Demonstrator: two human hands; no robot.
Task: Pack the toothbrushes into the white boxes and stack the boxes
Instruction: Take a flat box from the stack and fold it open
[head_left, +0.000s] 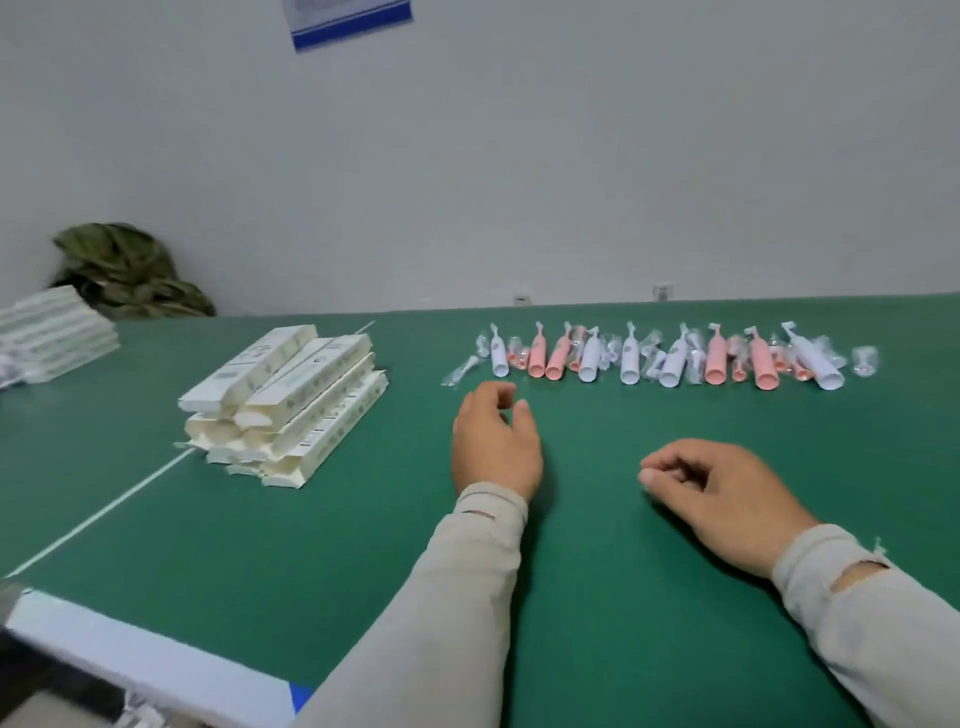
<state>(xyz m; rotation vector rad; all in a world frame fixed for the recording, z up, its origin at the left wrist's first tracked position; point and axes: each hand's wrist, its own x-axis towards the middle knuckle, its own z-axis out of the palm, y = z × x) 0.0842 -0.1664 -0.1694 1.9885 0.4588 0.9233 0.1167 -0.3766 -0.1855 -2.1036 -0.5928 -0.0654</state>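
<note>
A row of white and pink toothbrushes (670, 358) lies across the far side of the green table (363, 545), with small clear-wrapped brush heads (460, 370) among them. A pile of open white boxes (285, 400) sits at the left centre. My left hand (493, 441) rests on the table just in front of the row's left end, fingers loosely curled, holding nothing. My right hand (727, 499) rests nearer to me on the right, fingers loosely curled and empty.
A second stack of white boxes (52, 332) stands at the far left edge, with a bundle of green cloth (124, 270) behind it by the wall. A white line (104, 512) crosses the table. A white board (145, 660) lies at the near left corner.
</note>
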